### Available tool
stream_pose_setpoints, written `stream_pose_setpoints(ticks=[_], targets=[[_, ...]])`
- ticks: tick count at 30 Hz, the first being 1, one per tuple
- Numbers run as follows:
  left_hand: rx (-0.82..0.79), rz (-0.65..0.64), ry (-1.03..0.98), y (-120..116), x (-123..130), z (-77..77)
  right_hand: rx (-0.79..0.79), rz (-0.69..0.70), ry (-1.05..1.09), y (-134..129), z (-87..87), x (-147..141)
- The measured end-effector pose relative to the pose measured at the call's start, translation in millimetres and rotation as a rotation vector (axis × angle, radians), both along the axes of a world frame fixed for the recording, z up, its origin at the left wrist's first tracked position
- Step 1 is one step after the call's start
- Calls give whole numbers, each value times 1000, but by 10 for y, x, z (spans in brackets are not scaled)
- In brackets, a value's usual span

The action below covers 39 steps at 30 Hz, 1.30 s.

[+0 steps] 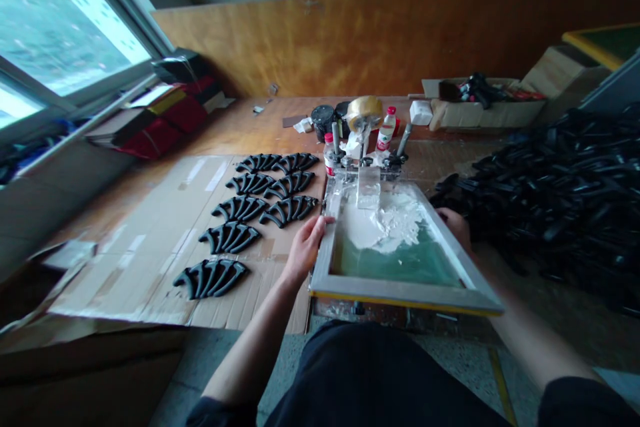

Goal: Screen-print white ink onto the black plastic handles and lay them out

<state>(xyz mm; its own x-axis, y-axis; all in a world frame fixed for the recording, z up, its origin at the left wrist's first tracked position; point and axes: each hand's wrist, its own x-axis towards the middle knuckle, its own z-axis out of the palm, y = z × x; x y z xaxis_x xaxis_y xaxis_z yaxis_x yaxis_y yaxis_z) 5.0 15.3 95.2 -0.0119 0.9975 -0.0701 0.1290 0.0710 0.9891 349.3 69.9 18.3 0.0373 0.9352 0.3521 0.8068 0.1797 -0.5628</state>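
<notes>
A screen printing frame (475, 299) with a grey metal border lies before me, clamped at its far end to a hinged metal holder (367, 167). White paste-like ink (363, 230) covers the far part of its green mesh (390, 265), and a clear squeegee-like block (369, 188) stands in the ink. My left hand (306, 247) grips the frame's left side, thumb at the edge and the other fingers mostly hidden. At the right side, my right hand (457, 227) closes on the border; most of its fingers are out of sight behind it.
Several fanned sets of black curved pieces (230, 238) lie in two columns on cardboard (145, 247) at left. A large heap of black pieces (565, 193) fills the right. Bottles (387, 130), a tape roll (364, 112), dark tubs (323, 121) and an open carton (487, 113) stand behind.
</notes>
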Motion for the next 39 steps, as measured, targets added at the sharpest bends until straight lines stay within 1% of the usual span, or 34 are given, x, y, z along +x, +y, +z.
stream_pose_setpoints(ticks=[1,2,3,5,6,7,9,11,12,13,15,17,19,20,22,23,25,27,28,29,31,33,34,36,38,39], targets=[[-54,-16,24,-61,-19,-154,34,-53,21,52,57,38],[-100,-28,42,-107,-30,-312,76,-75,22,101,117,10],[-137,-36,61,-136,-33,-466,124,-63,6,147,181,-81],[-174,-30,116,-150,-24,-737,195,44,-67,230,312,-397],[-182,-22,152,-140,-17,-847,198,116,-128,266,371,-585],[-188,-14,187,-123,-11,-938,170,178,-196,297,422,-767],[-196,-2,242,-85,-6,-1067,36,263,-318,327,478,-1059],[-200,6,268,-55,-11,-1140,-113,324,-407,291,460,-1214],[-200,9,273,-47,-15,-1163,-155,349,-440,240,425,-1243],[-199,8,277,-43,-20,-1181,-166,378,-467,167,377,-1247],[-199,-4,284,-43,-28,-1205,-116,476,-504,-30,268,-1194],[-194,-17,290,-49,-33,-1223,-42,634,-512,-239,188,-1095],[-186,-21,298,-54,-32,-1235,-4,795,-495,-378,176,-986],[-183,-17,301,-55,-30,-1239,-10,858,-480,-403,197,-941],[-181,-2,307,-55,-25,-1239,-68,914,-443,-366,265,-893],[-183,7,306,-55,-23,-1233,-99,897,-422,-322,296,-895],[-194,16,296,-53,-21,-1214,-110,777,-373,-245,311,-942],[-205,8,281,-53,-20,-1191,-46,657,-336,-253,240,-1003],[-208,2,275,-53,-21,-1181,-8,637,-327,-296,180,-1022],[-209,-3,272,-54,-21,-1174,21,649,-322,-357,115,-1026],[-211,-8,275,-53,-21,-1170,35,726,-318,-485,14,-1003],[-219,-7,281,-51,-23,-1168,-9,762,-306,-530,1,-980],[-220,-6,277,-49,-25,-1161,-37,741,-290,-500,36,-987],[-215,-14,253,-49,-32,-1113,-72,626,-241,-329,174,-1043],[-210,-24,201,-60,-37,-993,-66,474,-201,-59,364,-1096],[-208,-27,162,-70,-36,-900,-59,403,-193,89,463,-1085]])
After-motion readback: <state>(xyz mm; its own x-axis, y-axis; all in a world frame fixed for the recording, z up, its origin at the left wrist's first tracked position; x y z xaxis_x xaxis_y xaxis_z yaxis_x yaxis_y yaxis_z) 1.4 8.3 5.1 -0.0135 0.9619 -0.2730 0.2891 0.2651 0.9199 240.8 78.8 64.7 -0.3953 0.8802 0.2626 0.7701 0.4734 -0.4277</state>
